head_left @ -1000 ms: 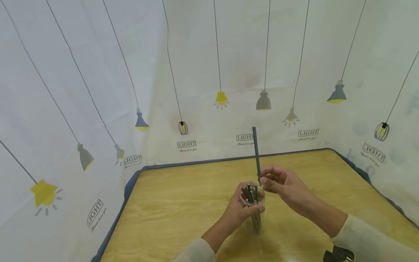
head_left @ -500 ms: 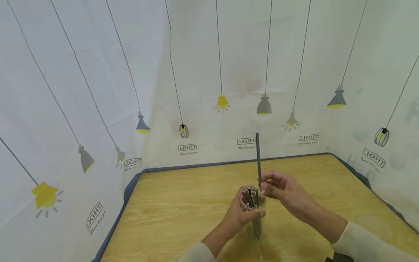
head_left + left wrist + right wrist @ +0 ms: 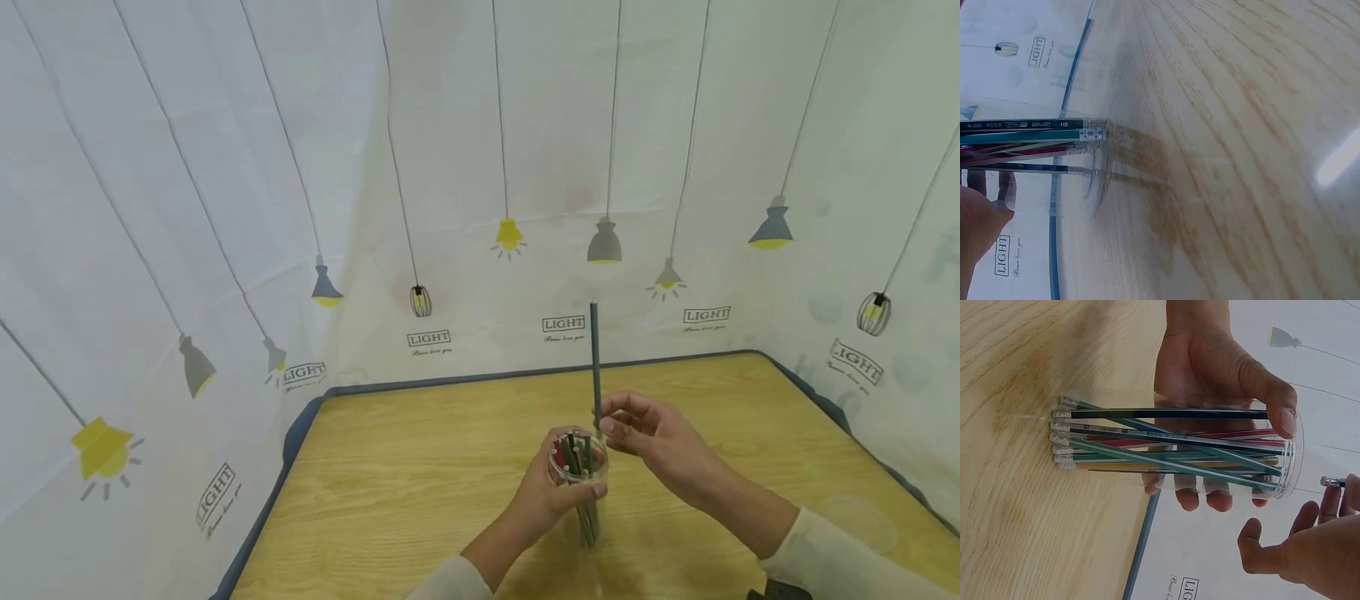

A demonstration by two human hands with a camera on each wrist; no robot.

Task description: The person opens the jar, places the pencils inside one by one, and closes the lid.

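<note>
My left hand (image 3: pixel 551 492) grips a clear plastic jar (image 3: pixel 1298 465), thumb on one side near the rim and fingers around the other. Several pencils (image 3: pixel 1179 464), mostly dark green with some red and black, stand in it with their eraser ends at the bottom. Just right of the jar's mouth, my right hand (image 3: pixel 656 433) pinches a dark green pencil (image 3: pixel 596 358) near its lower end, between thumb and fingertips. This pencil points up, almost vertical. Its metal-capped eraser end shows beside the fingers in the right wrist view, close to the jar's rim.
Under the hands is a wood-grain table (image 3: pixel 390 483) with a blue edging. A faint clear disc (image 3: pixel 858 523) lies at the right, beside the right sleeve. White sheeting (image 3: pixel 450 150) printed with hanging lamps encloses the table's back and sides.
The pencil in my right hand has swung from a slight leftward lean to nearly upright. My left hand keeps its grip on the jar. The head view has shifted slightly.
</note>
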